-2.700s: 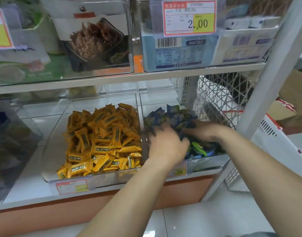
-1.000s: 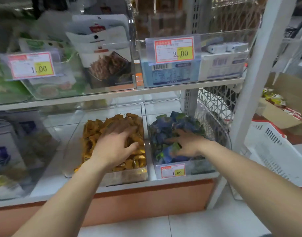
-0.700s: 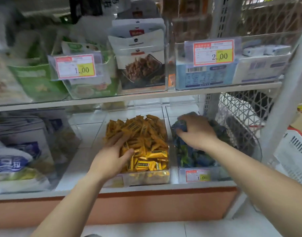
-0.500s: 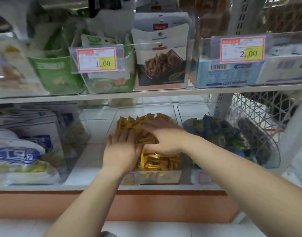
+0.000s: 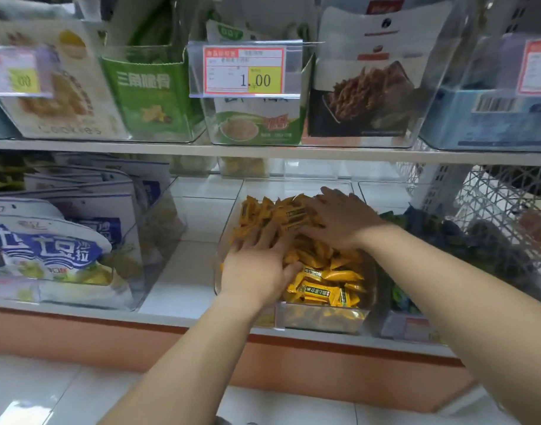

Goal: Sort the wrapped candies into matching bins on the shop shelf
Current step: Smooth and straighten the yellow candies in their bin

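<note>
The yellow wrapped candies (image 5: 321, 279) fill a clear bin (image 5: 322, 322) on the lower shelf (image 5: 177, 280). The left hand (image 5: 257, 271) lies palm down on the near left of the pile, its fingers (image 5: 264, 237) straight and spread, gripping nothing. The right hand (image 5: 339, 222) rests flat on the back of the pile, fingers also extended. Just right of the bin is a heap of dark blue and green candies (image 5: 440, 237). Above, on the upper shelf (image 5: 263, 150), a price tag (image 5: 244, 71) reads 1.00.

White shop shelving (image 5: 263, 152) with an orange base panel (image 5: 293, 358) stands on glossy white floor tiles (image 5: 48, 391).
</note>
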`<state>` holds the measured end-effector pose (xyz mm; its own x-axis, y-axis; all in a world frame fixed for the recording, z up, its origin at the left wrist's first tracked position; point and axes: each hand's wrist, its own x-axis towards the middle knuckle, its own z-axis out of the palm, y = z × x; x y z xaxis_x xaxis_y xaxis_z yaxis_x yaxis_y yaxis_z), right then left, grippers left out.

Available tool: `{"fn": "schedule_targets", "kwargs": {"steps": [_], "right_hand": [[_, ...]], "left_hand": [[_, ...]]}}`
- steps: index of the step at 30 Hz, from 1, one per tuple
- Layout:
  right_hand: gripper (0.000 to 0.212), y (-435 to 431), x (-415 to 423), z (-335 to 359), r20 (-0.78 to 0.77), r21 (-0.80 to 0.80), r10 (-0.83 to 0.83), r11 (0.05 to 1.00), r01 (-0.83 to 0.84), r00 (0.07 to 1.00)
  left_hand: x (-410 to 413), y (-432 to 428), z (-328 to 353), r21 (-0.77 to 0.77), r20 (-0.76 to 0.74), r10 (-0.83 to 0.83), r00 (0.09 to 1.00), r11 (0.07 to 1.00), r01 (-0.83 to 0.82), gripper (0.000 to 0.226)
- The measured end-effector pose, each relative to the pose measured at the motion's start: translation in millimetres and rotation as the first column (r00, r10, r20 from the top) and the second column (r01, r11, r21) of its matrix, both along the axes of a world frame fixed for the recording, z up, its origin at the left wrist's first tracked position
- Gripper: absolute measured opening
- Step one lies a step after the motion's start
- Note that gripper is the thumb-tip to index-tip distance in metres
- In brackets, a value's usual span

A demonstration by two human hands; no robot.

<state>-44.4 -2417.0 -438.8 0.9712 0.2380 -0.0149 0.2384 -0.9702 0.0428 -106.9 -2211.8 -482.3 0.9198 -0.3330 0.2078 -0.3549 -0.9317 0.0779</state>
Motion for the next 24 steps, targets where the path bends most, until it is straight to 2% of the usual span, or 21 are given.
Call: {"fn": "schedule_targets", "kwargs": {"steps": [2, 5, 6, 8, 10, 12, 13, 15, 17, 21, 24], "right_hand": [[0.093, 7.6, 4.9, -3.7, -0.091, -0.011, -0.074, 0.997, 0.073, 0.993], [0.097, 21.7, 2.2, -3.7, -0.227, 0.054, -0.003, 0.998, 0.016, 0.974], [0.097, 23.5, -1.8, -2.7, -0.224, 0.057, 0.026, 0.998, -0.014, 0.974], [0.091, 19.5, -17.1, 2.8, -0.119, 0.054, 0.073, 0.996, -0.067, 0.99], [0.087, 7.8, -38.0, 7.6, -0.023, 0.069, 0.12, 0.991, -0.118, 0.992], [0.09, -6.2, -58.3, 8.0, -0.047, 0.029, 0.14, 0.99, -0.139, 0.989], [0.094, -11.5, -65.5, 5.9, -0.085, -0.029, 0.139, 0.989, -0.142, 0.987], [0.101, -17.5, -69.2, 0.3, -0.136, -0.149, 0.135, 0.977, -0.155, 0.982], [0.102, -17.4, -61.7, 0.0, -0.152, -0.207, 0.128, 0.966, -0.158, 0.98], [0.092, -9.0, -41.2, 9.8, -0.195, -0.216, 0.085, 0.968, -0.127, 0.977], [0.088, -5.6, -36.6, 17.3, -0.184, -0.183, 0.082, 0.976, -0.116, 0.98]], "left_hand": [[-1.5, 2.0, -1.7, -0.01, 0.072, 0.061, 0.996, 0.998, -0.06, 0.058], [1.7, 5.7, -3.0, -0.027, 0.05, 0.15, 0.987, 0.989, -0.149, 0.055], [3.4, 4.8, -2.3, -0.034, 0.016, 0.156, 0.988, 0.987, -0.156, 0.054], [4.0, 2.3, 1.6, -0.106, -0.032, 0.143, 0.989, 0.984, -0.146, 0.052], [3.2, 2.2, 8.9, -0.266, 0.007, 0.133, 0.991, 0.956, -0.127, 0.047], [4.0, 4.1, 10.1, -0.336, 0.086, 0.104, 0.991, 0.939, -0.069, 0.052], [4.8, 4.5, 9.1, -0.289, 0.073, 0.043, 0.996, 0.957, -0.021, 0.059], [7.2, 2.9, 3.8, -0.126, -0.051, -0.069, 0.996, 0.99, 0.062, 0.075], [9.5, 1.2, -1.3, -0.039, -0.096, -0.079, 0.992, 0.996, 0.075, 0.082], [7.3, 1.4, 0.1, -0.071, 0.057, 0.0, 0.998, 0.997, 0.004, 0.078], [4.6, 4.1, 2.8, -0.107, 0.108, 0.026, 0.994, 0.994, -0.015, 0.071]]}}
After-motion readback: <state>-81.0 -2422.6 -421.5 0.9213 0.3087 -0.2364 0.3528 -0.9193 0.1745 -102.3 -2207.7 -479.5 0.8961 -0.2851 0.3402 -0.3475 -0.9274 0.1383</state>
